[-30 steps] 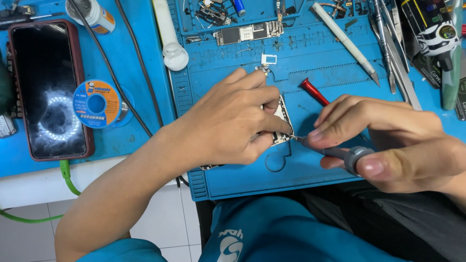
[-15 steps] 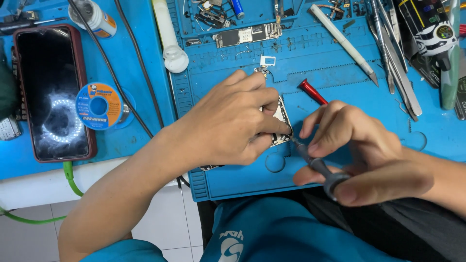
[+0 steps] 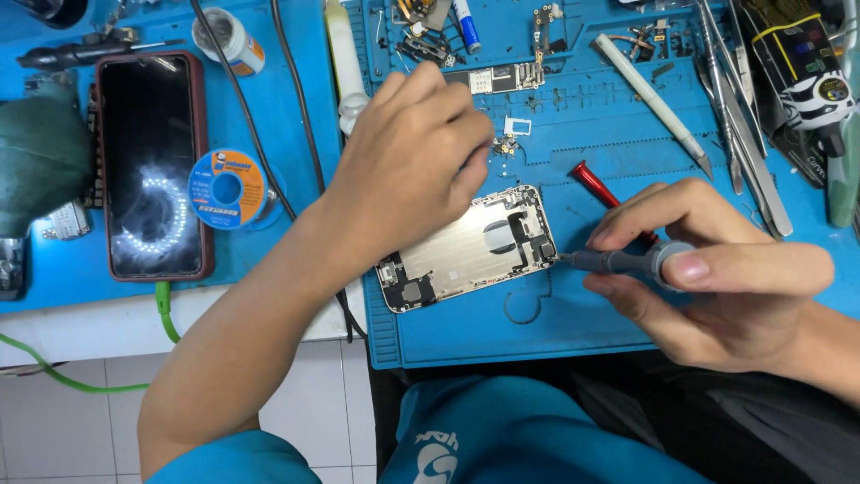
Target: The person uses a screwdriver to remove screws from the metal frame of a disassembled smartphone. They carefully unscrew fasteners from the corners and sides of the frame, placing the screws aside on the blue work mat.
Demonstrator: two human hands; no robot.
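Note:
An opened silver phone housing (image 3: 466, 255) lies tilted on the blue work mat (image 3: 573, 323). My right hand (image 3: 717, 287) grips a grey screwdriver (image 3: 618, 262), whose tip touches the housing's right edge. My left hand (image 3: 403, 170) hovers above and behind the housing, off it, with its fingertips bunched over some tiny parts (image 3: 506, 145) on the mat. Whether those fingers pinch anything is hidden. A red-handled tool (image 3: 596, 184) lies just behind my right hand.
A dark phone in a red case (image 3: 152, 166) and a blue and orange spool (image 3: 227, 188) lie at the left. A circuit board (image 3: 493, 81), a small white tray (image 3: 517, 125), a white pen-like tool (image 3: 649, 99) and tweezers (image 3: 735, 116) lie at the back. Black cables (image 3: 296, 134) cross the bench.
My left hand has lifted off the phone housing and moved back toward the small parts, uncovering the housing. My right hand has turned the screwdriver level and set its tip at the housing's edge.

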